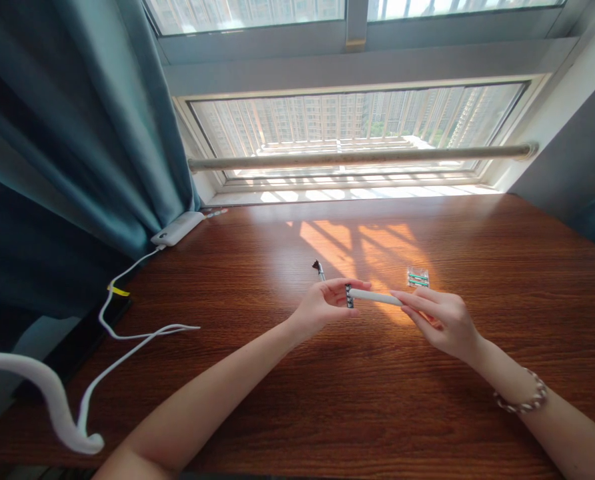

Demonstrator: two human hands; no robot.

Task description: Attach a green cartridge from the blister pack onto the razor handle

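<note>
In the middle of the head view, my left hand (322,308) grips a small black-and-silver crosspiece (349,296) by its ends, between thumb and fingers. A slim white stick (376,297) meets this piece at a right angle; whether they are joined I cannot tell. My right hand (440,320) pinches the stick's other end with thumb and fingertips. Just beyond my left hand, a thin pale rod (320,271) with a dark brown tip lies partly hidden behind the fingers. Near my right hand, a small clear packet (418,278) with green strips rests on the table.
The brown wooden table (257,413) reaches to the window sill. A white power strip (178,229) lies at the far left beside the blue curtain (142,133). Its white cable (108,320) loops near a curved white stand (42,380). A rail (357,159) crosses the window.
</note>
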